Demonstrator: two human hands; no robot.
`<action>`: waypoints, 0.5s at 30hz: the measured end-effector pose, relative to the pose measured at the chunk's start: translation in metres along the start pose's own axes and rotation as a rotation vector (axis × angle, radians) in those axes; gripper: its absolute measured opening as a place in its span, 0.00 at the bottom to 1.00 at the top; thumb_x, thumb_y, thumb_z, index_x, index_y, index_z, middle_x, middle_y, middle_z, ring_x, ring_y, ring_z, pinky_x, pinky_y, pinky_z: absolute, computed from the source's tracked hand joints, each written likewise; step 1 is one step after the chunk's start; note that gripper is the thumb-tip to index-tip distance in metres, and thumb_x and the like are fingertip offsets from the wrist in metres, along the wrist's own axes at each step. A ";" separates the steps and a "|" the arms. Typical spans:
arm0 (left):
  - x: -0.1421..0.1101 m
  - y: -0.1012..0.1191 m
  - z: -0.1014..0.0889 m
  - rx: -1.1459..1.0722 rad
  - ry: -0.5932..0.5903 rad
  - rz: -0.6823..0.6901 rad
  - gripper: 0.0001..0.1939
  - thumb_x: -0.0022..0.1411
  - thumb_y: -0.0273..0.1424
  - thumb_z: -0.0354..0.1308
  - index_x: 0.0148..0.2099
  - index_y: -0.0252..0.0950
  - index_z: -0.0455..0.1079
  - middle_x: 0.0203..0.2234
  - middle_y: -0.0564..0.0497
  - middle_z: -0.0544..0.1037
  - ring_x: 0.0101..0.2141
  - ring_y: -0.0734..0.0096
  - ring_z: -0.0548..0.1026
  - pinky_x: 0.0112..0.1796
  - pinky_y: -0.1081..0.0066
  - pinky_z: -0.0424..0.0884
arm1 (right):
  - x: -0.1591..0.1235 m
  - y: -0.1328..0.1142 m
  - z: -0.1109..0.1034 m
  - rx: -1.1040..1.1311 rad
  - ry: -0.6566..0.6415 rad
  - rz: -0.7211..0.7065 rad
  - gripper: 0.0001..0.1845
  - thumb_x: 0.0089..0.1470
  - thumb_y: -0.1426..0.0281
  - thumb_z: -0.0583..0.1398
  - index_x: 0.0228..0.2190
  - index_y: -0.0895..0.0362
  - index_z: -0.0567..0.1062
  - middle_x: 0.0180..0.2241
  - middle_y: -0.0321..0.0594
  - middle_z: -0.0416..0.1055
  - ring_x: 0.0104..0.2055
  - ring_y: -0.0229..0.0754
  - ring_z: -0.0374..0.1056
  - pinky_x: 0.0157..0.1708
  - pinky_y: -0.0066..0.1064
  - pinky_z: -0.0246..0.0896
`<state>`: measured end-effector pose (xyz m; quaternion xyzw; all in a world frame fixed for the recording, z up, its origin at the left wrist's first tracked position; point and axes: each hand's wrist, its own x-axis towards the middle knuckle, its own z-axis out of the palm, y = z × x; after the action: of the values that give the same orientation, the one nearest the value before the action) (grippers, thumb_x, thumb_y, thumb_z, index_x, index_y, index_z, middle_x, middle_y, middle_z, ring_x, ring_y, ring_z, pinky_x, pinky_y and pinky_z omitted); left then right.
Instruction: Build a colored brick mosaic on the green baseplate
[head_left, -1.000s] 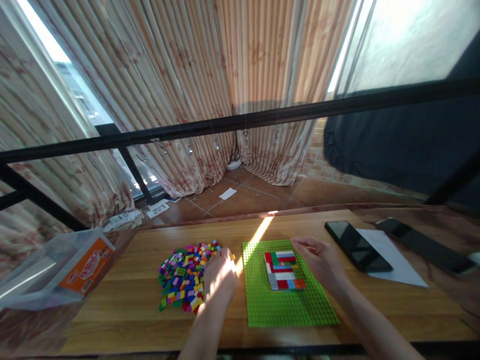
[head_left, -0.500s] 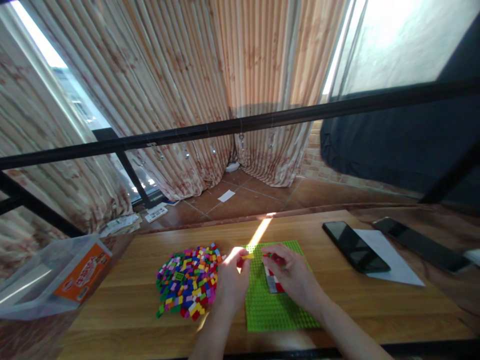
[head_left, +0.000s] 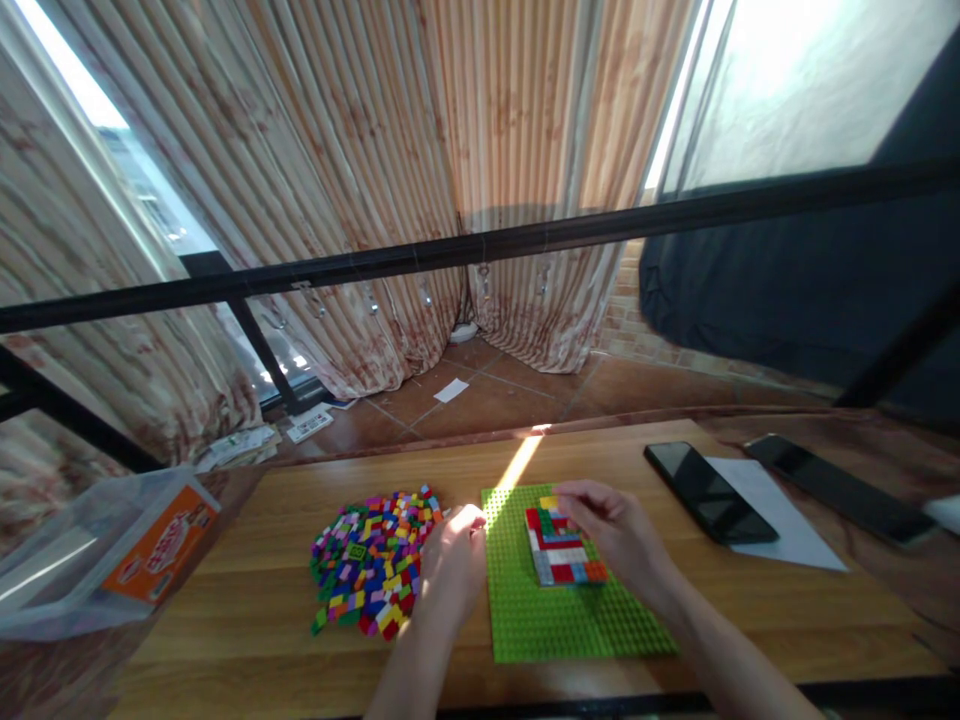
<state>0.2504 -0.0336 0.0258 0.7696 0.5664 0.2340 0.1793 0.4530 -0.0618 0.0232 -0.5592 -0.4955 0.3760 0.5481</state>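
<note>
A green studded baseplate (head_left: 525, 625) lies on the wooden table. On it stands a low block of toy bricks (head_left: 562, 555) in red, white, green, grey and orange. My right hand (head_left: 611, 525) reaches over the block's right side, its fingertips pinching a yellow toy brick (head_left: 550, 503) at the block's far edge. Whether that brick is pressed down, I cannot tell. My left hand (head_left: 454, 560) hovers between the brick pile (head_left: 375, 560) and the baseplate's left edge. Its fingers are curled together, and anything inside them is hidden.
An open clear plastic box (head_left: 75, 560) with an orange label stands at the left. To the right, a black phone (head_left: 709, 492) lies partly over a white paper (head_left: 795, 530), with another dark device (head_left: 836, 487) beyond. A dark rail (head_left: 480, 248) crosses behind the table.
The yellow brick has passed from my left hand to my right, which now holds it at the block's far edge. My left hand has drawn back slightly left, and more of the block shows.
</note>
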 end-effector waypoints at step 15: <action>0.002 -0.011 0.008 0.347 0.043 -0.050 0.11 0.59 0.29 0.49 0.26 0.37 0.67 0.27 0.47 0.74 0.35 0.63 0.71 0.38 0.69 0.63 | -0.008 0.017 -0.037 -0.249 -0.149 0.031 0.10 0.49 0.63 0.59 0.27 0.54 0.78 0.23 0.34 0.73 0.26 0.38 0.66 0.27 0.29 0.58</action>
<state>0.2464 -0.0289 0.0136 0.7694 0.6211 0.1444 0.0377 0.4888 -0.0767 0.0098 -0.6009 -0.5689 0.3605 0.4305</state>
